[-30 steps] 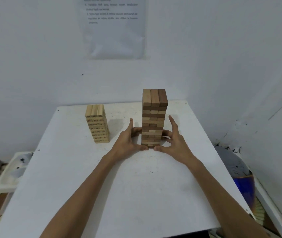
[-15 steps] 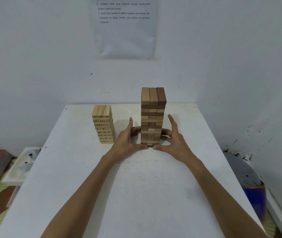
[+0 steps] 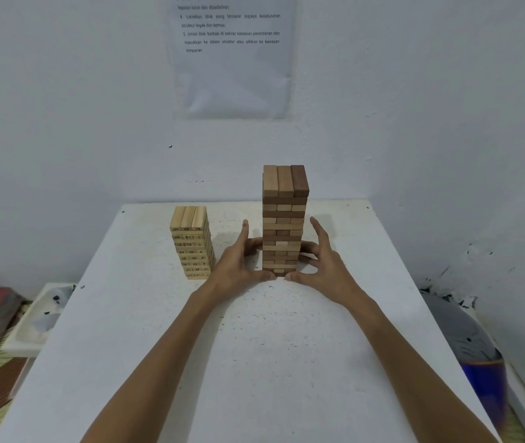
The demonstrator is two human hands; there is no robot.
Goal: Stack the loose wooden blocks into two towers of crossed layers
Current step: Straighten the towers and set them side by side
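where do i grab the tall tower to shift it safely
Low, at the bottom layers of the tall tower, squeezed from both sides at once, where the left hand and right hand rest. It is tall, narrow and made of loose crossed layers, so a high or one-sided push would likely topple it.

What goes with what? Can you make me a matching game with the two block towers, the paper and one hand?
Things:
1. tall tower
2. short tower
3. paper sheet
4. left hand

Matches:
A. up on the wall
B. pale blocks with printed numbers
C. touching the tall tower's left side
D. one dark brown block in its top layer

Pairs: 1-D, 2-B, 3-A, 4-C
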